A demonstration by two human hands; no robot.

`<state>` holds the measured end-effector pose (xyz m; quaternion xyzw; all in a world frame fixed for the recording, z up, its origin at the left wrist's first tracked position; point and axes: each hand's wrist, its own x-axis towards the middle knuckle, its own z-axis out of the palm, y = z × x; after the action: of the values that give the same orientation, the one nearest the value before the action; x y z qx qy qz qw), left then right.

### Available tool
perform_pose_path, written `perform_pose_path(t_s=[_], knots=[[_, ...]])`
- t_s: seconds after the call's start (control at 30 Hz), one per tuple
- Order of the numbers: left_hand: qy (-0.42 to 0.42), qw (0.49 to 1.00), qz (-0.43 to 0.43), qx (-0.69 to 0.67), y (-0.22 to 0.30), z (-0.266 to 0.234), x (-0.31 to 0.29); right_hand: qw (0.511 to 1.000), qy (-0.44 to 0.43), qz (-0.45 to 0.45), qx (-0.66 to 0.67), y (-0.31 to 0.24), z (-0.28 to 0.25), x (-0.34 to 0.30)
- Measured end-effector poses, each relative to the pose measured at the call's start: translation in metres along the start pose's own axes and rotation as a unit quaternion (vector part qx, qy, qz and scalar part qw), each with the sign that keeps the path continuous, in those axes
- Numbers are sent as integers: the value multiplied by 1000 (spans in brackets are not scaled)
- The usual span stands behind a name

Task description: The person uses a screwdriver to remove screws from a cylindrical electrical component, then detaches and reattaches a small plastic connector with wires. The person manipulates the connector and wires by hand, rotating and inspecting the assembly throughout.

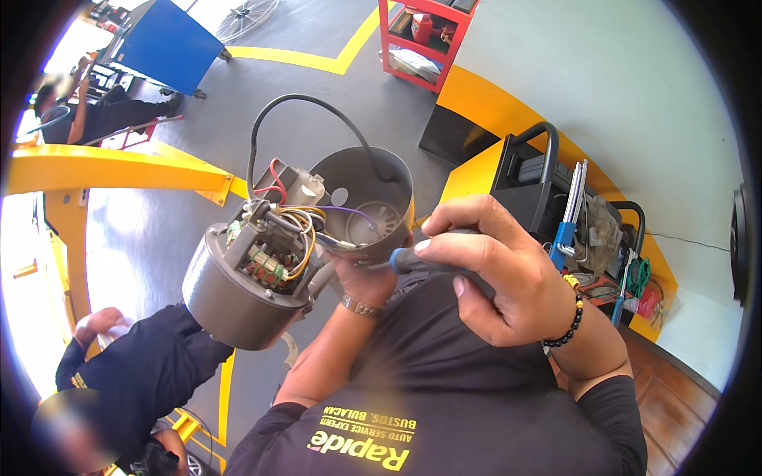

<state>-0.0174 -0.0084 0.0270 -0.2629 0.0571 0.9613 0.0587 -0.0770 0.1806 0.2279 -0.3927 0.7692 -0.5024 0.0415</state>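
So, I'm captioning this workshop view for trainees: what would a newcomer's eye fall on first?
First, left of centre, the grey cylindrical unit with its coloured wires exposed, and beside it, near the middle, the open grey housing. Just right of that, the right hand's fingers grip what looks like a blue-collared screwdriver. Farther off, the bright blue wheeled cabinet stands out at upper left.

Left of the frame's centre, the motor point(238, 305) lies just left of the housing point(402, 190). The right hand point(508, 278) is right of both; a shelf cart point(417, 82) stands at upper centre.
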Motion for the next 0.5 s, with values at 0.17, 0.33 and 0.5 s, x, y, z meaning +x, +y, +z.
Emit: perform_pose_path(t_s=[0.17,0.33,0.5], knots=[[9,1000,3,21,-1,0,1,997,29,-21,-66,1,5,2],[55,997,20,43,-1,7,-2,994,76,-54,-61,10,11,2],[-8,999,8,32,2,10,-2,997,59,-35,-40,4,4,0]])
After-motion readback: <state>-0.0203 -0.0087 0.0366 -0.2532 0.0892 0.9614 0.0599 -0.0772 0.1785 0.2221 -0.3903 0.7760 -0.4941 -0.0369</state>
